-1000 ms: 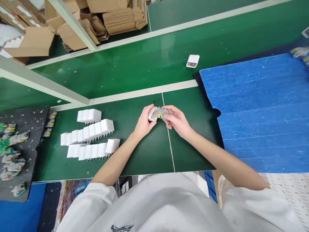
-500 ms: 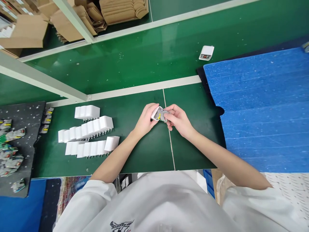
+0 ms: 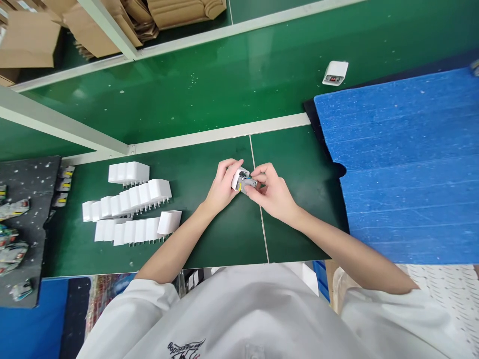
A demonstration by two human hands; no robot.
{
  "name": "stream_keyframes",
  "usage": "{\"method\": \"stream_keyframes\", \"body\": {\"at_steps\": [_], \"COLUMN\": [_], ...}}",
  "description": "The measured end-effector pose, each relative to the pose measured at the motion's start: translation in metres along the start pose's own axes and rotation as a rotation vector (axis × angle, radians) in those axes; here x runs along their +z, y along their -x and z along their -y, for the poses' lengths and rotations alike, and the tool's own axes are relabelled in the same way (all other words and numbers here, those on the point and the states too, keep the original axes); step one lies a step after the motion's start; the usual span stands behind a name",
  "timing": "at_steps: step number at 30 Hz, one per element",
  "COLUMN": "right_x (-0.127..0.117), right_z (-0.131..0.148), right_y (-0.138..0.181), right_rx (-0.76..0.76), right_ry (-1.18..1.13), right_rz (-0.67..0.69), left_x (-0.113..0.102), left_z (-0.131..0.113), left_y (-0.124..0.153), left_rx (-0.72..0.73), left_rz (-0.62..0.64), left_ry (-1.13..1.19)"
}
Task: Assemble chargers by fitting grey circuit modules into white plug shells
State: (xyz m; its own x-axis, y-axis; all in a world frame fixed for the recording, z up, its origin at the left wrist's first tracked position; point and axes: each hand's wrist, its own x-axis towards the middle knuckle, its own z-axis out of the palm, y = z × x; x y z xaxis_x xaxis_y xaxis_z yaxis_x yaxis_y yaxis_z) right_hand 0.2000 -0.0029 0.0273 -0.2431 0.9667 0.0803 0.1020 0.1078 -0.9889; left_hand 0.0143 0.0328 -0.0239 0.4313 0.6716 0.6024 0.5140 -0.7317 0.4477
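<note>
My left hand (image 3: 223,187) is closed around a white plastic housing (image 3: 236,178), its open end turned to the right. A grey inner assembly (image 3: 248,185) with a yellow part and thin wires sits partly inside that opening. The thumb and fingers of my right hand (image 3: 271,192) pinch the outer end of the assembly. Both hands are just above the green worktop (image 3: 224,239). To the left, several white housings (image 3: 129,199) stand in rows on the worktop, with thin pins showing under them.
A single white housing (image 3: 336,73) with something red inside lies at the back right. Blue matting (image 3: 404,169) covers the right side. On a dark foam board (image 3: 33,199) at the left lie several grey assemblies (image 3: 15,254). Folded cardboard (image 3: 183,12) fills the shelf behind a white frame (image 3: 217,133).
My right hand has moved slightly left, and the grey assembly appears deeper in the white housing. The camera view has shifted a little.
</note>
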Motion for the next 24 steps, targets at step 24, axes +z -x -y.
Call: {"method": "stream_keyframes", "body": {"at_steps": [24], "right_x": [-0.028], "right_z": [-0.009], "right_y": [-0.022], "right_rx": [0.384], "right_ry": [-0.271], "right_rz": [0.284], "left_x": [0.002], "left_z": [-0.004], "left_y": [-0.001], "left_rx": [-0.129], "left_rz": [0.141], "left_ry": [0.460]}}
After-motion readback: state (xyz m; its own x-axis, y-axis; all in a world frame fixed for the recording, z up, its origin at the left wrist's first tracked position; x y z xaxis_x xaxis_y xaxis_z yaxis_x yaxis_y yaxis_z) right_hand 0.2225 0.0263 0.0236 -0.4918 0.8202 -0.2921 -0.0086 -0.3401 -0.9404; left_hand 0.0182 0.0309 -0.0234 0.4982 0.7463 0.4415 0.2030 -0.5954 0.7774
